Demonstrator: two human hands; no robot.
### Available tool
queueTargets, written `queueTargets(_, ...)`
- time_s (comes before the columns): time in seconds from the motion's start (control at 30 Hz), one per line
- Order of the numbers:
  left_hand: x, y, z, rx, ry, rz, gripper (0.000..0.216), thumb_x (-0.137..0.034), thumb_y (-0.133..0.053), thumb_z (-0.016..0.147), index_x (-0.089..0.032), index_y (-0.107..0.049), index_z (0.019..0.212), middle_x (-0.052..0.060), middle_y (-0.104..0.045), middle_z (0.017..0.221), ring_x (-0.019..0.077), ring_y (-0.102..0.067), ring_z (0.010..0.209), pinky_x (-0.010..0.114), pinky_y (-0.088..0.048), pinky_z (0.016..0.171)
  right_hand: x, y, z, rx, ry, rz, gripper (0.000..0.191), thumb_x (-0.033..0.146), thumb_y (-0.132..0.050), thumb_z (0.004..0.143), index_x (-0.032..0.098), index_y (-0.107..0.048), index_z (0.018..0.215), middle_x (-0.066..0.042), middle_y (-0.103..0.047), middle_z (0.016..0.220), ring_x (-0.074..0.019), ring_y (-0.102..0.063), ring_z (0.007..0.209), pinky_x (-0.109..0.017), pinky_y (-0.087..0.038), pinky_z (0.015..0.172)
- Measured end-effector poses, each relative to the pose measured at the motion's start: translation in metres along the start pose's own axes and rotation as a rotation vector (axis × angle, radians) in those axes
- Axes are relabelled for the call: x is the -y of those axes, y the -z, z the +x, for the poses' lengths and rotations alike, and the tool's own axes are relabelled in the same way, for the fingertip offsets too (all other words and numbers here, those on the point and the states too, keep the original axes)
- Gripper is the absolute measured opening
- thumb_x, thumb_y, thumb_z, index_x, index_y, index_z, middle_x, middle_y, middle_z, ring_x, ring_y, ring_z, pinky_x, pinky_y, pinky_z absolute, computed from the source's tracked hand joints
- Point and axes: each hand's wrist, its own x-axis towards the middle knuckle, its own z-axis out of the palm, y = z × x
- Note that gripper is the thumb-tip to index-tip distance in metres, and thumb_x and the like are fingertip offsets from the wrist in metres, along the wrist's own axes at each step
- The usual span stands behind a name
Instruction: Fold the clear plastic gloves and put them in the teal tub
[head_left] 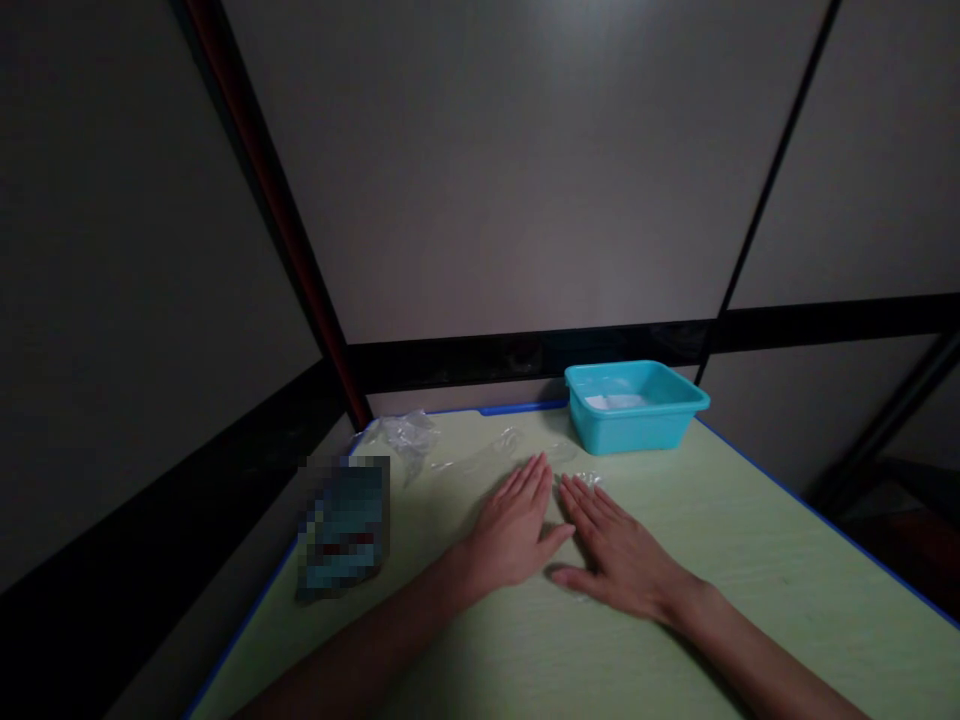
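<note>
— Well, how far along would you say it is?

— Early, I'd judge. Both palms lie flat on the bench (750,580), the left hand (514,530) and the right hand (615,555) side by side, thumbs almost meeting. The fingers are stretched out and closed on nothing.

— Pressing on something?

— Possibly. A piece of clear film (487,458) lies just past the fingertips, reaching toward the far edge. It is so faint in this light that I cannot tell whether any of it runs under the palms. It looks fairly flat, not lifted and not folded.

— And that heap in the corner?

— That is crumpled plastic (401,432) at the far left corner, well apart from both hands, and it looks untouched. If the plastic is the work, most of it seems left to do.

— What about the tub?

— A teal basin (637,425) stands upright at the far side, beyond the right hand and near the film's end. Inside I see something white (616,402) low on the bottom. Whether it is liquid, powder or cloth, I can't make out. No plastic is in it.

— Anything else?

— A blurred-out object (345,525) at the left edge, unreadable.
</note>
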Motion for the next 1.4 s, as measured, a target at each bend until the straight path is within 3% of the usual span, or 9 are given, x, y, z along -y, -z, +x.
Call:
queueTargets(0.17, -0.001, -0.017, 0.002, 0.07, -0.026, -0.036, 0.063, -0.05, -0.026, 0.084, -0.01, -0.02, 0.132, 0.011, -0.015, 0.14, 0.0192, -0.01, 0.128, 0.032, -0.013, 0.104, -0.003, -0.007, -0.003, 0.042, -0.005, 0.01, 0.089, 0.067, -0.03, 0.074, 0.003, -0.016, 0.133, -0.018, -0.015, 0.137, -0.0245, -0.011, 0.127, -0.039, -0.017, 0.103)
queueTargets(0.57, 0.07, -0.004, -0.042, 0.113, 0.169, 0.016, 0.062, -0.047, -0.035, 0.082, -0.013, -0.022, 0.132, 0.012, -0.014, 0.14, 0.0224, -0.009, 0.128, 0.037, -0.014, 0.103, -0.003, -0.006, -0.004, 0.048, -0.025, 0.057, 0.089, 0.067, -0.033, 0.073, 0.003, -0.018, 0.133, -0.017, -0.012, 0.138, -0.0269, -0.012, 0.127, -0.039, -0.015, 0.104)
queueTargets(0.73, 0.082, -0.005, -0.051, 0.073, 0.185, -0.019, 0.06, -0.046, -0.031, 0.084, -0.013, -0.02, 0.133, 0.011, -0.013, 0.14, 0.0211, -0.008, 0.128, 0.038, -0.013, 0.103, -0.006, -0.007, -0.005, 0.018, 0.012, 0.089, 0.085, 0.063, -0.035, 0.075, 0.006, -0.013, 0.134, -0.016, -0.009, 0.139, -0.0268, -0.009, 0.127, -0.041, -0.015, 0.103)
queueTargets(0.87, 0.08, -0.001, -0.051, -0.046, 0.182, -0.103, 0.055, -0.037, -0.036, 0.083, -0.012, -0.024, 0.131, 0.011, -0.016, 0.14, 0.0211, -0.01, 0.128, 0.041, -0.009, 0.103, -0.011, 0.007, -0.005, -0.017, 0.08, 0.169, 0.079, 0.056, -0.04, 0.077, 0.012, -0.01, 0.135, -0.013, -0.008, 0.14, -0.0275, -0.008, 0.127, -0.045, -0.011, 0.102)
queueTargets(0.97, 0.071, 0.007, -0.049, -0.198, 0.148, -0.227, 0.051, -0.03, -0.042, 0.08, -0.013, -0.032, 0.127, 0.011, -0.025, 0.137, 0.0225, -0.018, 0.126, 0.043, -0.009, 0.103, -0.012, 0.026, -0.007, -0.023, 0.164, 0.219, 0.063, 0.052, -0.052, 0.073, 0.02, -0.04, 0.125, -0.009, -0.024, 0.138, -0.0296, -0.015, 0.126, -0.05, -0.008, 0.101)
queueTargets(1.07, 0.053, 0.009, -0.046, -0.298, 0.132, -0.502, 0.041, -0.023, -0.045, 0.077, -0.014, -0.043, 0.117, 0.01, -0.046, 0.122, 0.0208, -0.042, 0.11, 0.037, -0.029, 0.094, -0.009, 0.043, -0.011, 0.063, 0.207, 0.293, 0.023, 0.04, -0.061, 0.069, 0.022, -0.065, 0.084, -0.006, -0.048, 0.117, -0.0251, -0.036, 0.114, -0.044, -0.023, 0.097)
queueTargets(1.13, 0.039, 0.006, -0.043, -0.255, 0.16, -0.75, 0.032, -0.02, -0.045, 0.077, -0.014, -0.048, 0.108, 0.008, -0.06, 0.098, 0.0165, -0.054, 0.084, 0.029, -0.042, 0.075, -0.005, 0.048, -0.014, 0.116, 0.194, 0.341, 0.011, 0.031, -0.064, 0.067, 0.02, -0.065, 0.07, -0.005, -0.053, 0.102, -0.0204, -0.046, 0.101, -0.037, -0.033, 0.089)
queueTargets(1.2, 0.028, -0.001, -0.04, -0.195, 0.175, -0.934, 0.028, -0.018, -0.047, 0.075, -0.014, -0.051, 0.103, 0.005, -0.062, 0.084, 0.0139, -0.054, 0.072, 0.024, -0.041, 0.063, -0.002, 0.049, -0.016, 0.15, 0.185, 0.37, 0.006, 0.024, -0.066, 0.064, 0.019, -0.064, 0.067, -0.004, -0.053, 0.095, -0.018, -0.048, 0.094, -0.032, -0.037, 0.083)
queueTargets(1.4, 0.017, -0.012, -0.037, -0.057, 0.188, -1.117, 0.026, -0.013, -0.049, 0.073, -0.012, -0.051, 0.098, 0.003, -0.063, 0.077, 0.0092, -0.05, 0.059, 0.019, -0.034, 0.051, 0.0, 0.043, -0.016, 0.138, 0.199, 0.381, 0.009, 0.009, -0.061, 0.06, 0.018, -0.059, 0.062, -0.002, -0.052, 0.087, -0.0155, -0.047, 0.087, -0.029, -0.035, 0.079)
